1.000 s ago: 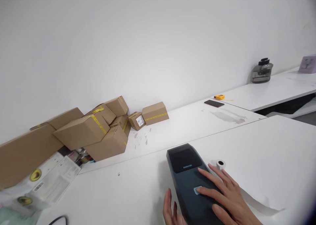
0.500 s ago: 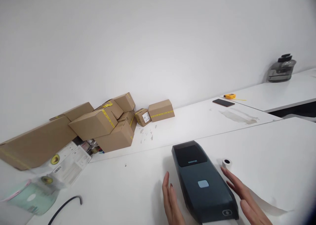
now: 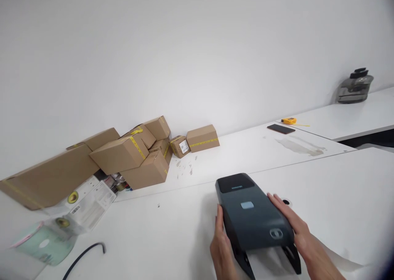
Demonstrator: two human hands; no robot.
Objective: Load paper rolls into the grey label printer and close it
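Note:
A dark label printer lies on the white table in front of me, its lid tilted up at the near end. My left hand presses flat against the lid's left side. My right hand grips the lid's right side, fingers along its edge. A small white paper roll peeks out just beyond my right fingers, and a strip of white paper runs off to the right of the printer.
Several cardboard boxes with yellow tape are heaped against the wall at left, with clear bags of labels and a black cable nearby. A phone and a yellow tape measure lie on the far table. A grey device stands at far right.
My right hand left the printer's top; both hands closed in on its sides. The lid's near end has come up, and the view shifted slightly left.

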